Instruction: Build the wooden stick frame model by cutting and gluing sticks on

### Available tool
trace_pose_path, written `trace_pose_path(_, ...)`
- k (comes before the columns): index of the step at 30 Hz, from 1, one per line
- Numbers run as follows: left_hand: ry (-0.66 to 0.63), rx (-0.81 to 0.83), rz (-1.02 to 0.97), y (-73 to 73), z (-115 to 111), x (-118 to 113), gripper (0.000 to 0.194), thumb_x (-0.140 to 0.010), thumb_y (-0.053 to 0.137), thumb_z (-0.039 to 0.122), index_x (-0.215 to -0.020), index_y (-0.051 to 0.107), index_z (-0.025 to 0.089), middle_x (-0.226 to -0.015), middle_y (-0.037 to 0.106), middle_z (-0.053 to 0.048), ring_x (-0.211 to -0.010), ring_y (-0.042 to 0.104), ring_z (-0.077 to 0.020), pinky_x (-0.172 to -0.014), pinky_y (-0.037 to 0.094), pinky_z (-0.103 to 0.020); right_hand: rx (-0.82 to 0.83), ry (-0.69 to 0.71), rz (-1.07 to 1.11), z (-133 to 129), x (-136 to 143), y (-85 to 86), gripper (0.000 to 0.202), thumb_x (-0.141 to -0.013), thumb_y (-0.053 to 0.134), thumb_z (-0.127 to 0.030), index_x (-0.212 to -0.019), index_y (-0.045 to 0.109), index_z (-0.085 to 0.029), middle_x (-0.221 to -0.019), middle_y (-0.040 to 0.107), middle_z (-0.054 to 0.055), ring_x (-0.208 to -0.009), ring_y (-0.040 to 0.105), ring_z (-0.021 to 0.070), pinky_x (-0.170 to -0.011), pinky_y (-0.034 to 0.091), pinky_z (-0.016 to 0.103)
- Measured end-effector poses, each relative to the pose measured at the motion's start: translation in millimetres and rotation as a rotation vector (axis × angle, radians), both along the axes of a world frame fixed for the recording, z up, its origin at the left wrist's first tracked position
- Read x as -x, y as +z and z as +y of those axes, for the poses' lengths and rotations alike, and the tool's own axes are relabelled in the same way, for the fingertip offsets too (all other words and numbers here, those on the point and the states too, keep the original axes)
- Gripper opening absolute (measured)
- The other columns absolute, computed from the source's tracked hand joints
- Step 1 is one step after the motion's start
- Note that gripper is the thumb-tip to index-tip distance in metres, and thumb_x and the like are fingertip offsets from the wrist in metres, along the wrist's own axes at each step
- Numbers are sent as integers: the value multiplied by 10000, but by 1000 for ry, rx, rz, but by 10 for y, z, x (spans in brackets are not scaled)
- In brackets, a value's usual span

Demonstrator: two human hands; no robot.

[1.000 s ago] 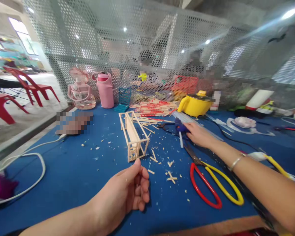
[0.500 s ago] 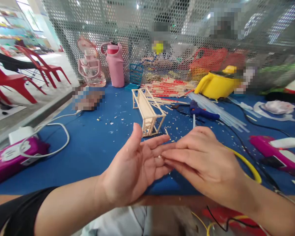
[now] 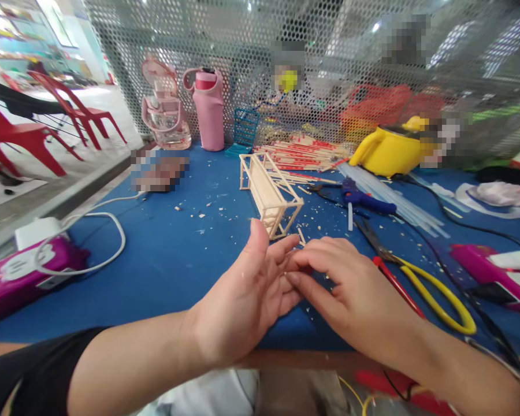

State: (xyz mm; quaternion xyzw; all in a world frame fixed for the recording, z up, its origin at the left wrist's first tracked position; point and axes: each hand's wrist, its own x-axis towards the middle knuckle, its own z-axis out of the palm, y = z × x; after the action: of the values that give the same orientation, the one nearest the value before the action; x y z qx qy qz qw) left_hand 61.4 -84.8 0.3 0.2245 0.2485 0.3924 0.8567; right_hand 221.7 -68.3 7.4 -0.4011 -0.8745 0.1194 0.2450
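Observation:
My left hand (image 3: pixel 247 294) is palm up near the table's front edge, its thumb raised and its fingers stretched out. Over its fingers, my right hand (image 3: pixel 342 283) pinches with thumb and forefinger against the palm side. A tiny pale bit shows at those fingertips, too small to name. Just beyond both hands stands a small frame model of thin wooden sticks (image 3: pixel 268 193), with a flat strip along its length. To the right lie pliers with red and yellow handles (image 3: pixel 385 254), partly behind my right forearm.
A blue glue gun (image 3: pixel 364 199), clear glue sticks (image 3: pixel 398 202) and a yellow pot (image 3: pixel 385 151) are at the right. Red-tipped sticks (image 3: pixel 303 155) lie behind the model. Pink bottles (image 3: pixel 210 115) stand at the back; a purple power strip (image 3: pixel 30 271) is at the left.
The view has shifted slightly, and the pliers show more fully. My right thumb and fingers have changed their pinch over the left palm; the left hand stays palm up.

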Motion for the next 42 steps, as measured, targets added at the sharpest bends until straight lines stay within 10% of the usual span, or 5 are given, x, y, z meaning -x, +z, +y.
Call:
trace_pose_path(10, 33, -133, 77, 84, 23, -61, 805, -763, 405, 780, -1343, 457, 224, -1425, 452, -83, -1334, 380, -263, -1092, 279, -402, -114, -87, 107, 24, -50, 68, 79, -873, 585, -178, -817, 627, -214, -814, 660, -26, -786, 585, 116, -733, 426, 281)
trace_pose_path(21, 148, -305, 594, -59, 85, 68, 282, -784, 669, 428, -730, 635, 154, -642, 519, 23, -592, 397, -86, -564, 334, -222, -408, 55, 43, 101, -90, 125, 60, -827, 644, -137, -812, 635, -194, -752, 650, -13, -727, 570, 130, -820, 396, 353)
trace_pose_path(31, 188, -412, 611, -65, 88, 115, 237, -815, 644, 373, -733, 654, 151, -625, 522, 32, -600, 396, -78, -579, 356, -203, -409, 135, 39, 167, -52, 200, 86, -812, 649, -117, -828, 631, -199, -760, 657, -27, -753, 563, 123, -865, 392, 361)
trace_pose_path(37, 660, -395, 799, -107, 193, 171, 198, -793, 635, 276, -860, 462, 205, -714, 444, 63, -619, 398, -78, -570, 369, -194, -551, 34, 15, 418, 88, 171, 101, -812, 641, -158, -718, 647, -193, -679, 669, -15, -703, 579, 147, -757, 394, 351)
trace_pose_path(42, 494, -526, 963, -178, 430, 221, 249, -749, 659, 245, -952, 530, 181, -878, 560, -5, -732, 516, -122, -634, 416, -245, -628, -44, -35, 538, 159, 90, 118, -814, 628, -177, -706, 672, -194, -652, 668, -10, -661, 582, 158, -735, 377, 361)
